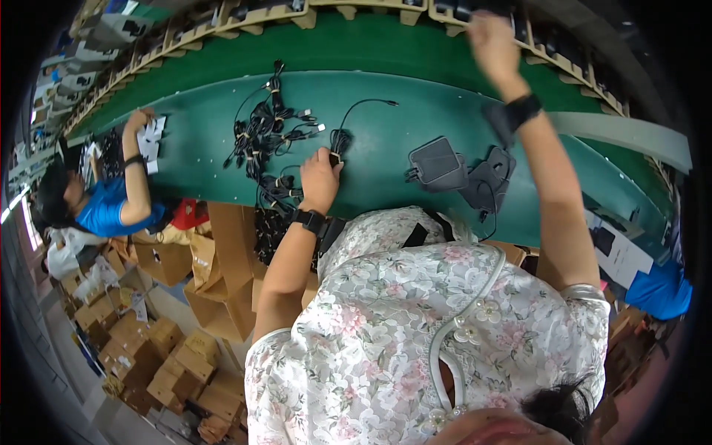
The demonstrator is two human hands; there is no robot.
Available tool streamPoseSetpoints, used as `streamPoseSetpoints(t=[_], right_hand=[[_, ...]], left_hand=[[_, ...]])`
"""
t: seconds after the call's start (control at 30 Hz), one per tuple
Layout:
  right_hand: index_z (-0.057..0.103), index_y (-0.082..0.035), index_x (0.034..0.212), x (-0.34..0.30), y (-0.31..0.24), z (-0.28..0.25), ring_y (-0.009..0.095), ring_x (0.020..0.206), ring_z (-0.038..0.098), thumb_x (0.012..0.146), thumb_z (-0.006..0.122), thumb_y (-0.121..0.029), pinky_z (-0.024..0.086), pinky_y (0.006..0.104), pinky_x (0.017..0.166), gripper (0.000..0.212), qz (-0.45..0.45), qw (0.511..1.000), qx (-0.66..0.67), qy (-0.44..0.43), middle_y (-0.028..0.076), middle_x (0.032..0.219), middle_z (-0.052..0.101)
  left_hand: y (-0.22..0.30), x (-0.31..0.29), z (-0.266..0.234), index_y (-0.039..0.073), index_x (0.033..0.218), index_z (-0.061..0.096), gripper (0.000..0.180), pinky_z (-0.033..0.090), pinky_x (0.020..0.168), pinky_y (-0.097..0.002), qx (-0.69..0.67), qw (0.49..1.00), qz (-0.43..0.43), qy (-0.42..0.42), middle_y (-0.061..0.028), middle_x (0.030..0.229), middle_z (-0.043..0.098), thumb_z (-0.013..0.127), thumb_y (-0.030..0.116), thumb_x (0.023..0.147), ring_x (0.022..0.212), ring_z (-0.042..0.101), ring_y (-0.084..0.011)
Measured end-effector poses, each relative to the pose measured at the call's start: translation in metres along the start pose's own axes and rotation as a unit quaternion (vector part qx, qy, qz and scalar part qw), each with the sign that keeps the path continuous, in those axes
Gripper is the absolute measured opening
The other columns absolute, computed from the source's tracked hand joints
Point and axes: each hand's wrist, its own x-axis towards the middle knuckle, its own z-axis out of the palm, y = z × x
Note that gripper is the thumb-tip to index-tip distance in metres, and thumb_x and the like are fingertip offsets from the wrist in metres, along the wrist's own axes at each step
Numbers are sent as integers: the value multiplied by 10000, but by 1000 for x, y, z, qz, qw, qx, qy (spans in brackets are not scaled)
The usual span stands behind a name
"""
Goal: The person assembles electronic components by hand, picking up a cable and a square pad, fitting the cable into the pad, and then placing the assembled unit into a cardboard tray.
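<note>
On the green tabletop, my left hand (319, 182) is closed on one end of a black cable (341, 139). The cable's coil lies just beyond my fingers, and its loose end stretches away to the right. To the left of that hand spreads a heap of bundled black cables (256, 141), some with pale plugs. My right hand (493, 44) is stretched far out to the tan trays at the back edge; motion smears its fingers. Several flat dark-grey devices (437, 161) lie on the table between my two arms, one with a thin cable hanging toward the edge.
Along the back runs a row of tan trays (326, 9) holding dark items. A co-worker in blue (111, 208) works at the left with white pieces (152, 141). Cardboard boxes (133, 356) crowd the floor at left. Another blue sleeve (658, 291) shows at far right.
</note>
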Motion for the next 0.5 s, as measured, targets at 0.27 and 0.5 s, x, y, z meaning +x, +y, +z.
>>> streamPoseSetpoints(t=[0.27,0.5], right_hand=[[506,-72,1139,-121,-123,-13,278,936,511,696,486,83,429,364,840,470,-99,939,231,-234,102,1061,541],[530,-63,1081,-117,-92,-32,130,794,553,796,530,7,456,258,714,294,298,706,576,-284,53,943,571]], left_hand=[[62,42,-37,22,1004,422,284,463,658,-343,-431,880,44,-196,-134,783,588,574,197,841,708,589,-232],[98,48,-41,19,1041,390,247,459,691,-288,-397,895,174,-101,-117,855,585,457,220,914,737,575,-160]])
